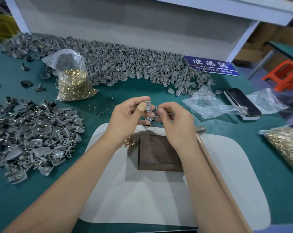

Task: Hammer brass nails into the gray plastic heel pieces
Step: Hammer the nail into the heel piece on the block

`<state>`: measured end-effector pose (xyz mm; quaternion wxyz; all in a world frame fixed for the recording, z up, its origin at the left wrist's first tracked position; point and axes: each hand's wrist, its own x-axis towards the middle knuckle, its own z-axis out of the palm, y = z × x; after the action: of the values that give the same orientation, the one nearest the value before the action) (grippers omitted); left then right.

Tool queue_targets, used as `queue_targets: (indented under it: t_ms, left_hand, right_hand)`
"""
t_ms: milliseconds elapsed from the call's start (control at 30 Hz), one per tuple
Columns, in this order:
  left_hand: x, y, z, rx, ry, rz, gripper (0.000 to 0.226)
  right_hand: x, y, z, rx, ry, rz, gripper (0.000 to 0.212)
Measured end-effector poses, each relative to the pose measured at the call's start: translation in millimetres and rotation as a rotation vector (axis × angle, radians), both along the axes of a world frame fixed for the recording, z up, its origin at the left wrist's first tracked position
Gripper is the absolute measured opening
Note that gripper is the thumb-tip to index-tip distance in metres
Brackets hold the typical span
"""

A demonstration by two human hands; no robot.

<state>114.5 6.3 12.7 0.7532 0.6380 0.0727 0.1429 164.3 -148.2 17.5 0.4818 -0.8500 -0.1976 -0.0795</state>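
— Green-covered surface (260, 165) under a white shelf frame, grey wall panel behind. Orange stool (284, 74) off the right edge, cardboard boxes beyond it.

— On the surface?

— Long heap of gray plastic heel pieces (125, 64) along the far edge. Second pile, nailed heel pieces (36, 137) with brass showing, by the left edge. Blue sign (211, 65) reading "Finished Area" at the far right, partly under the heap.

— Nails?

— Clear bag of brass nails (73, 83) standing far left of centre. Another bag of nails (287, 145) at the right edge. Few loose nails (129, 142) on the white mat (142, 199), touching the left forearm.

— Middle?

— White mat at the near edge, dark metal block (159, 152) on it. Hammer (214, 165) lying along the mat's right side, head toward the far edge, handle running off the near edge.

— Hands?

— Both raised above the mat's far edge, close together. Left hand (125, 118) pinching a single heel piece (148, 105) between thumb and fingertips, bandage on the thumb. Right hand (174, 121) curled, fingertips pinched together; too small to tell what it grips. More small pieces (150, 117) between and under the two hands.

— Elsewhere?

— Crumpled plastic bags (208, 105) and a phone (241, 101) toward the far right.
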Motion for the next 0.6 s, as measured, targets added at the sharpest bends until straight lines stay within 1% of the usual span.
queue_targets:
  t_ms: [100,200,300,400,500,600]
  left_hand:
    - [0.1,0.9,-1.3,0.025,-0.002,-0.019,0.017]
    - [0.3,0.5,-3.3,0.053,-0.001,-0.026,0.015]
    - [0.1,-1.1,-3.8,0.075,-0.025,-0.024,0.014]
    - [1.0,-3.9,-3.4,0.056,-0.044,-0.027,0.012]
    - [2.6,-4.8,-4.0,0.049,-0.053,-0.005,0.007]
    - [2.2,-5.3,-5.4,0.065,-0.063,-0.013,0.012]
  right_hand:
    - [-0.7,0.6,1.2,-0.011,-0.012,0.003,0.005]
    - [-2.7,0.3,3.4,-0.004,-0.029,-0.014,0.008]
    - [-5.1,0.3,5.2,0.012,-0.05,-0.007,0.005]
    - [-7.4,1.1,6.0,0.006,-0.066,0.008,0.003]
    - [-8.6,0.6,6.7,0.021,-0.09,0.002,0.006]
    - [-9.1,0.0,7.6,0.026,-0.123,0.024,0.004]
